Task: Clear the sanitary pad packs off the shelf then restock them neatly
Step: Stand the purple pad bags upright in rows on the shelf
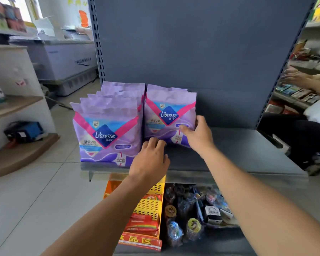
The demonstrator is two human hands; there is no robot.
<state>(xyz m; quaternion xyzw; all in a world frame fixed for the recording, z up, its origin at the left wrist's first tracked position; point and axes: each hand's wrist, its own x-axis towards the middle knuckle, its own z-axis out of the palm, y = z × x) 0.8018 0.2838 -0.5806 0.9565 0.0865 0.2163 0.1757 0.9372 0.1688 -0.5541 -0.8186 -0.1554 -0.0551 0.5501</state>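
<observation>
Sanitary pad packs sit in two upright rows on the grey shelf (238,156), faces forward: the left row (107,130) several deep and reaching the front lip, the right row (169,115) set further back near the back panel (192,52) and only a few packs deep. Right hand (199,134) grips the front pack of the right row at its lower right corner, thumb laid across the face and fingers wrapped behind the edge. Left hand (150,159) has curled fingertips on the bottom left edge of the same pack, touching; whether it pinches or only steadies is unclear. Two-handed hold likely squares the pack with its row and keeps it standing, so this reads as restocking well underway, with the right half of the shelf bare. Print reads "Libresse" in white on a blue diamond, Chinese characters beneath, and a small badge that looks like "20", too blurred to confirm. Below, a yellow basket (151,204) of red snack packs carries a red strip (140,242) with yellow Chinese characters. Another person's arm (307,82) reaches at far right.
</observation>
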